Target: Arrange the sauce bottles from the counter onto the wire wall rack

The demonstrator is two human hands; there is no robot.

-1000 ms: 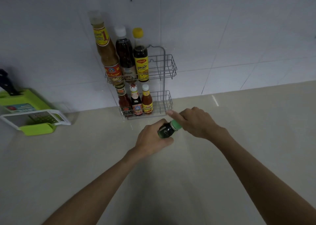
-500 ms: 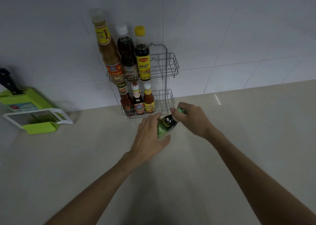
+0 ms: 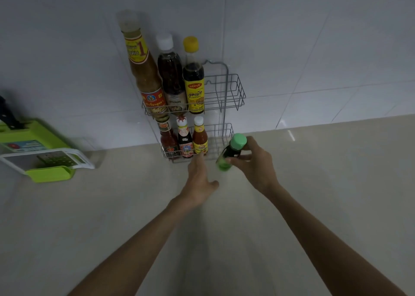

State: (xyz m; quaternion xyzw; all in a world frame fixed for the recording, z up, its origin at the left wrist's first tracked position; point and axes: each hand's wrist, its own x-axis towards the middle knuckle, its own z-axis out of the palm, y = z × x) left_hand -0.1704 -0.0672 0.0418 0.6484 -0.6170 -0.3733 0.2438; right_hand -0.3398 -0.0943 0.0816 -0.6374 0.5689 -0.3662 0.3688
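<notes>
My right hand [image 3: 252, 163] grips the small green-capped bottle [image 3: 231, 153], tilted, just off the tabletop [image 3: 112, 217] beside the lower basket of the wire rack [image 3: 224, 93]. My left hand [image 3: 198, 181] hovers open and empty next to it. I see three bottles standing in each basket.

Dim, bluish light; small glare streak on counter [image 3: 291, 135] at right; wide-angle bending at edges; hands slightly motion-blurred.
</notes>
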